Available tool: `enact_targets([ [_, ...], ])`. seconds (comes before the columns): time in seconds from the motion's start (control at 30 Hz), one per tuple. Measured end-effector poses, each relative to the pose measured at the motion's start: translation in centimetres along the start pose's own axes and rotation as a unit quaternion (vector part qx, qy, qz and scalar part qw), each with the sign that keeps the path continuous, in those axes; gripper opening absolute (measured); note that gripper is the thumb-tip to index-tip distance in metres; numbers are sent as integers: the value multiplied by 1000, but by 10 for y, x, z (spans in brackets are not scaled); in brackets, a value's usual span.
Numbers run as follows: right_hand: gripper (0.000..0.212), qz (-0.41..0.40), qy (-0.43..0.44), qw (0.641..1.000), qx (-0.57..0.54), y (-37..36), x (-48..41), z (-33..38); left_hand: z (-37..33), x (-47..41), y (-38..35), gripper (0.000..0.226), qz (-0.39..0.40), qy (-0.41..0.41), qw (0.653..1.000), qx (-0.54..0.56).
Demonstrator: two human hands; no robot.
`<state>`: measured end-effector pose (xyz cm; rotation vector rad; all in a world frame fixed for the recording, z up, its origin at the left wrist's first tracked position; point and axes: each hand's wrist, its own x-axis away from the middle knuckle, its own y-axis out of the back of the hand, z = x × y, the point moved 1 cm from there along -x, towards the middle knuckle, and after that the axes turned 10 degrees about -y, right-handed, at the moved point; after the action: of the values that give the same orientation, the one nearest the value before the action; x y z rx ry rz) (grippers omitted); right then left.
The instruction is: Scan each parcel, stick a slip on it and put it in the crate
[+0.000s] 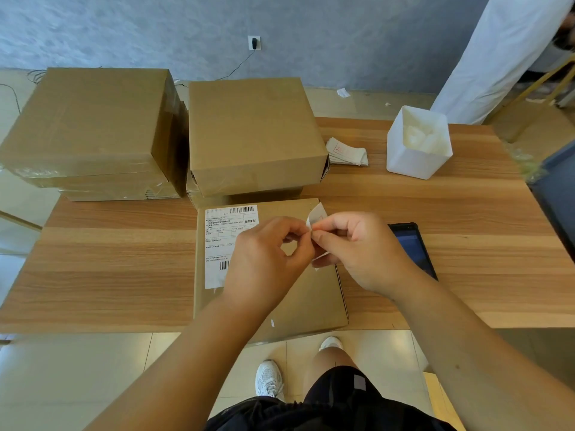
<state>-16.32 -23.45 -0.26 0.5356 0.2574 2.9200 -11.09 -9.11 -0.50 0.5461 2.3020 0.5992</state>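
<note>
- both hands are up close together over the parcel, fingertips meeting; left hand [267, 256] and right hand [357, 247] are each pinching the same little white slip [316, 216] between thumb and fingers
- one end of the slip curls up above the fingertips, and a bit of white pokes out under the right hand too
- parcel [311, 303] is a flat cardboard box lying right under the hands at the near edge of the wooden table [109, 259], hanging slightly over the edge
- its shipping label [217, 241] with barcodes sits on the left part of the top, partly covered by the left hand
- a dark phone [415, 250] lies flat on the table just right of the parcel, behind the right wrist
- further back: more brown boxes, one stack [252, 132] touching the parcel's far edge, another stack [90, 126] to its left
- a pile of spare slips [345, 152] sits beside the middle stack, then a white tub [417, 157] near it
- something dark blue [557, 197] at the right edge, can't tell what it is
</note>
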Motion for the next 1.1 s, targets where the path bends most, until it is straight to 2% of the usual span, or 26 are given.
enact_targets([
  [0.1,18,-9,-16,1000,-16,7,0,-2,-1,-5,-8,3,18,41,998,44],
  [0.2,16,-37,-47,998,-36,22,-1,-7,2,-12,-19,8,28,146,980,131],
  [0.3,17,-88,-77,991,-70,47,-3,-14,7,-23,-33,8,16,237,957,170],
  [0.43,21,-144,-133,973,-123,89,-11,-24,9,-45,-62,9,8,287,933,217],
  [0.5,21,-166,-158,965,-128,112,-17,-30,9,-56,-77,2,4,297,928,225],
  [0.63,20,-213,-190,950,-128,162,-28,-45,15,-79,-108,2,-2,318,927,200],
  [0.8,18,-284,-216,925,-129,225,-41,-70,25,-110,-146,7,-16,323,940,111],
  [0.93,20,-360,-205,902,-119,273,-48,-87,27,-138,-179,9,-21,317,946,64],
  [1.1,18,-436,-180,880,-45,324,-60,-96,22,-182,-222,11,1,278,960,45],
])
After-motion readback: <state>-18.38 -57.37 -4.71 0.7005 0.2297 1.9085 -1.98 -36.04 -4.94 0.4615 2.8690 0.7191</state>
